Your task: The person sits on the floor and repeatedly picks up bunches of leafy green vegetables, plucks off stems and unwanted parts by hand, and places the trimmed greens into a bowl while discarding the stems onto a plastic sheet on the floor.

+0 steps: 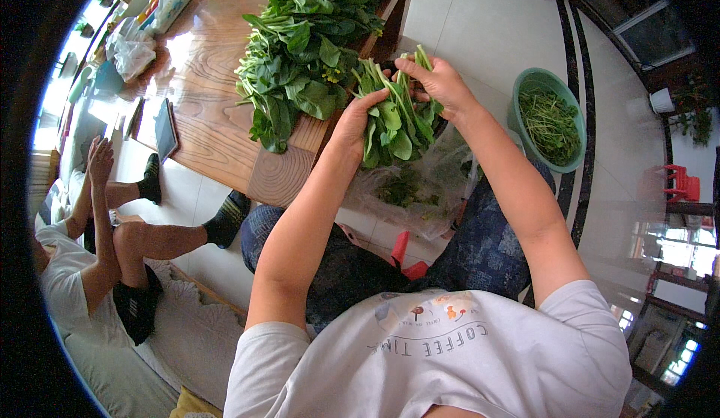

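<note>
Both hands hold a bunch of leafy greens [396, 117] above a clear plastic bag, its pale stems pointing away from me and its leaves hanging towards me. My left hand [360, 117] wraps the bunch from the left side. At the stem ends on the right, my right hand [439, 83] has its thumb and fingers closed around stems. A long heap of similar greens with a few yellow flowers [332, 75] lies along the edge of the wooden table [208, 97]. Beneath my hands, the open plastic bag [433, 204] contains green bits.
A green plastic basin [514, 108] with cut stems stands on the tiled floor at the right. On the table's far left are a tablet-like object [166, 131] and plastic bags [132, 49]. Another person [101, 255] sits at the left, legs near the table. A red stool [682, 183] stands far right.
</note>
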Available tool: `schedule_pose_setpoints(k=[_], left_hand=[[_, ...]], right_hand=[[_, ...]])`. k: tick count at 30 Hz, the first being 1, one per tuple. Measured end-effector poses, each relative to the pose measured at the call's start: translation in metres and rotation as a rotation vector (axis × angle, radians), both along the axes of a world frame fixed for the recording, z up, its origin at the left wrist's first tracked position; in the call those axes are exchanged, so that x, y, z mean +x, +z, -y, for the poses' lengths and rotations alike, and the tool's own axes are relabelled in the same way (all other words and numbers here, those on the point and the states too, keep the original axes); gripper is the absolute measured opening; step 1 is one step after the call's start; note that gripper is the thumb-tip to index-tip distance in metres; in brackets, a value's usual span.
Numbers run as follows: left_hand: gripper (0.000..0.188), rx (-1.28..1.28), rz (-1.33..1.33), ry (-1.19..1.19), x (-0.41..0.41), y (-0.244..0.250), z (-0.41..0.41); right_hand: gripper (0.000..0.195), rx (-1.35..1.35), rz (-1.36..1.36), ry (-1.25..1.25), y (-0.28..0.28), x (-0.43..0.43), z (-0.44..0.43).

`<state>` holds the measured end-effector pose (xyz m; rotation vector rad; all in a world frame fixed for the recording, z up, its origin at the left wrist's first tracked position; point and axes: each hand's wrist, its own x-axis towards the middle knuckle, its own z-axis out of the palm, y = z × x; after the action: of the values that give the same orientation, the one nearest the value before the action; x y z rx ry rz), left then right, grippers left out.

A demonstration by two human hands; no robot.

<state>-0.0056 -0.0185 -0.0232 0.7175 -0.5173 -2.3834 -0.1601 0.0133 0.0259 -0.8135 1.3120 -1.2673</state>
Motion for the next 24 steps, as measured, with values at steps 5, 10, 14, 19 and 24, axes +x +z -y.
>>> schedule_pose_setpoints(k=[5, 10, 14, 19, 24], left_hand=[[0.03, -0.266, 0.182, 0.062, -0.001, 0.001, -0.006], [0.035, -0.372, 0.268, 0.098, -0.003, 0.0, -0.009], [0.039, -0.307, 0.185, 0.127, -0.002, -0.001, -0.006], [0.022, -0.126, 0.027, 0.202, -0.002, 0.007, 0.001], [0.025, -0.066, 0.064, 0.106, 0.007, 0.001, 0.012]], right_hand=[[0.03, -0.093, -0.126, 0.112, -0.012, 0.008, 0.0], [0.027, -0.08, -0.458, 0.059, -0.024, 0.008, 0.001], [0.025, -0.035, -0.221, 0.111, -0.023, -0.001, 0.002], [0.017, 0.017, 0.292, 0.131, -0.025, -0.01, 0.006], [0.021, 0.131, 0.664, 0.062, -0.03, -0.035, 0.012]])
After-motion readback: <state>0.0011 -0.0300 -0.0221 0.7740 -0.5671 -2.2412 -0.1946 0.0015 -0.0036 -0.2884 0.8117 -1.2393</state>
